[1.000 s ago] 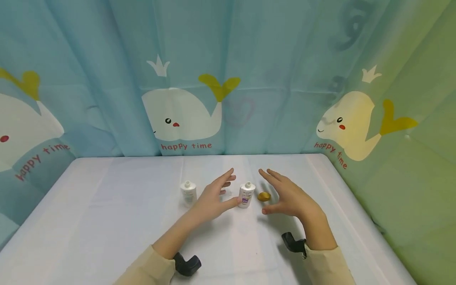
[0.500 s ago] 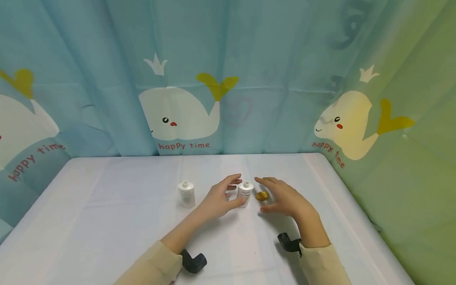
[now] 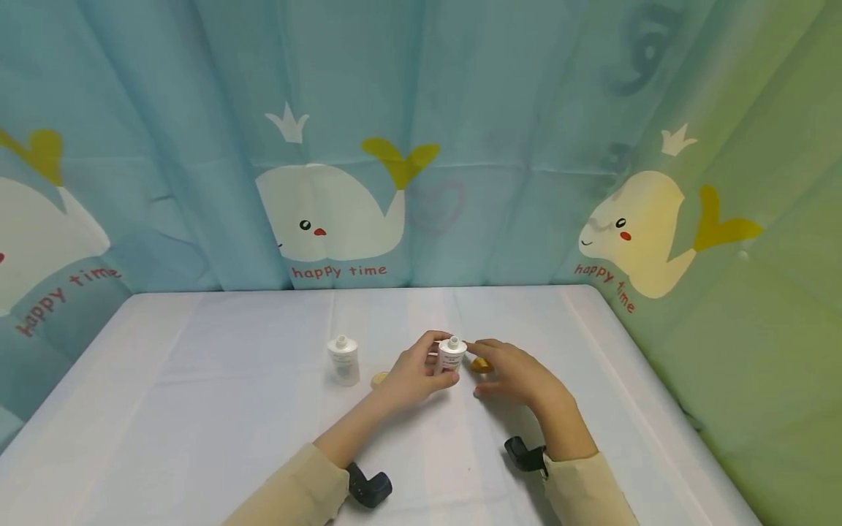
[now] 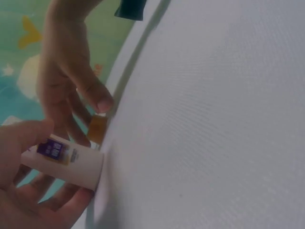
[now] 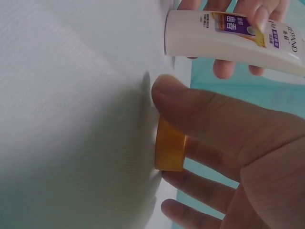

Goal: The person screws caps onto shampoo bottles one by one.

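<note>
A white bottle (image 3: 452, 354) with a narrow bare neck stands at mid-table, its purple label (image 5: 233, 24) showing in the right wrist view. My left hand (image 3: 409, 378) grips it from the left, thumb in front and fingers curled behind. To the right of the bottle, a gold cap (image 3: 482, 365) sits on the table. My right hand (image 3: 522, 374) reaches around that cap with thumb and fingers spread apart. In the right wrist view the thumb (image 5: 205, 112) overlaps the cap's upper part, while the fingers lie behind it.
A second white bottle (image 3: 344, 361), also uncapped, stands to the left. Beside my left wrist lies a pale gold round piece (image 3: 378, 379), partly covered by the hand. A white cloth (image 3: 217, 409) covers the table, and a printed curtain (image 3: 487, 219) hangs behind it.
My left hand has moved in and curled around the bottle. My right hand has come lower and left, closer over the gold cap. The pale gold piece has come into view.
</note>
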Tool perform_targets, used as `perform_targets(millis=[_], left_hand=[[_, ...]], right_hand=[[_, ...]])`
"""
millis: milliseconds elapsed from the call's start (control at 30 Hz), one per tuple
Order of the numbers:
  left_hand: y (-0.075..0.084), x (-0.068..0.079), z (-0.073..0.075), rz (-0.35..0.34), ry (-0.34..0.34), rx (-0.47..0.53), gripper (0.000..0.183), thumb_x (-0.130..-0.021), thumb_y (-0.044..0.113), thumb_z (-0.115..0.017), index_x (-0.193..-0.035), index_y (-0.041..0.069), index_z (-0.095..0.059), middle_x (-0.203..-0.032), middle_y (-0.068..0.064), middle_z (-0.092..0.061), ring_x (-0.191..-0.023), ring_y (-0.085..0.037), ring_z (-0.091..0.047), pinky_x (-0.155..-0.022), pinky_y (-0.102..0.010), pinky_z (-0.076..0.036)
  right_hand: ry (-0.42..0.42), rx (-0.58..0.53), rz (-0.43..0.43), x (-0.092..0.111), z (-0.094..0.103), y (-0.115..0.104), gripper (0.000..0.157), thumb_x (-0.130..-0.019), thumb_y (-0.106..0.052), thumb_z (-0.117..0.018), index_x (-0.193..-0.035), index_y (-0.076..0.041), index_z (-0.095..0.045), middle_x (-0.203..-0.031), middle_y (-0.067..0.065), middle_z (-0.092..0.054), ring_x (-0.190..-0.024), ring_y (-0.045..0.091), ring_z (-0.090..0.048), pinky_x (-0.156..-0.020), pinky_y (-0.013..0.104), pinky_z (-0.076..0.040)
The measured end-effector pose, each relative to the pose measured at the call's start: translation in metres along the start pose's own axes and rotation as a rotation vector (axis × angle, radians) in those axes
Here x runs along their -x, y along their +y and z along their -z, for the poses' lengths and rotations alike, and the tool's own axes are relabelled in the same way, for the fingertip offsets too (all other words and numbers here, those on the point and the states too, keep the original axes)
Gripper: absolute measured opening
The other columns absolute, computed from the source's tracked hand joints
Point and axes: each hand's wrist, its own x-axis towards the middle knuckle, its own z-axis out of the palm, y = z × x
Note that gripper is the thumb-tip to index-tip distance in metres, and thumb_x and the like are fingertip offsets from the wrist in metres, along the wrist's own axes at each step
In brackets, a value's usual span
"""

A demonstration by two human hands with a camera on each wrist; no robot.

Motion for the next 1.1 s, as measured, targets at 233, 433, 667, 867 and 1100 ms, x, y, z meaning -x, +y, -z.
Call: perform_targets(millis=[233, 433, 667, 867, 1100], left_hand=[[-0.005, 0.0, 0.0, -0.003, 0.038, -0.035, 0.049, -0.091, 0.013, -0.073, -0.131, 0.009, -0.045, -0.128, -0.014, -0.059, -0.113, -0.028, -0.065, -0.094, -0.035, -0.055], [-0.008, 0.0, 0.0, -0.024, 0.06, -0.065, 0.043, -0.091, 0.014, -0.073, -0.125, 0.009, -0.048, -0.123, -0.012, -0.061, -0.107, -0.025, -0.066, -0.091, -0.033, -0.056], [-0.007, 0.004, 0.0, -0.062, 0.094, -0.057, 0.042, -0.089, 0.011, -0.074, -0.123, 0.008, -0.049, -0.118, -0.013, -0.062, -0.105, -0.027, -0.067, -0.089, -0.033, -0.057], [0.001, 0.011, 0.004, -0.066, 0.126, -0.062, 0.042, -0.089, 0.012, -0.075, -0.123, 0.008, -0.051, -0.116, -0.012, -0.063, -0.104, -0.026, -0.067, -0.087, -0.032, -0.057], [0.012, 0.022, 0.014, -0.045, 0.132, -0.064, 0.041, -0.089, 0.013, -0.075, -0.124, 0.013, -0.052, -0.115, -0.006, -0.064, -0.099, -0.018, -0.066, -0.087, -0.03, -0.055]], right_hand=[[0.021, 0.016, 0.016, -0.003, -0.002, -0.003, 0.06, -0.08, -0.012, -0.083, -0.136, -0.011, -0.061, -0.131, 0.007, -0.064, -0.122, 0.027, -0.059, -0.104, 0.046, -0.046], [0.053, 0.043, -0.005, -0.005, -0.006, -0.003, 0.042, -0.079, -0.006, -0.083, -0.119, -0.013, -0.072, -0.111, 0.001, -0.067, -0.103, 0.02, -0.063, -0.094, 0.042, -0.052], [0.108, 0.07, -0.004, -0.005, -0.007, -0.003, 0.025, -0.081, -0.006, -0.081, -0.102, -0.017, -0.074, -0.093, -0.006, -0.064, -0.084, 0.014, -0.058, -0.081, 0.038, -0.052], [0.143, 0.061, -0.005, -0.002, -0.002, -0.002, 0.025, -0.082, -0.006, -0.08, -0.104, -0.017, -0.074, -0.092, -0.006, -0.066, -0.084, 0.013, -0.06, -0.081, 0.038, -0.053], [0.268, 0.03, 0.115, 0.005, 0.01, -0.009, 0.024, -0.084, -0.008, -0.078, -0.106, -0.016, -0.072, -0.097, -0.006, -0.07, -0.086, 0.013, -0.064, -0.079, 0.035, -0.055]])
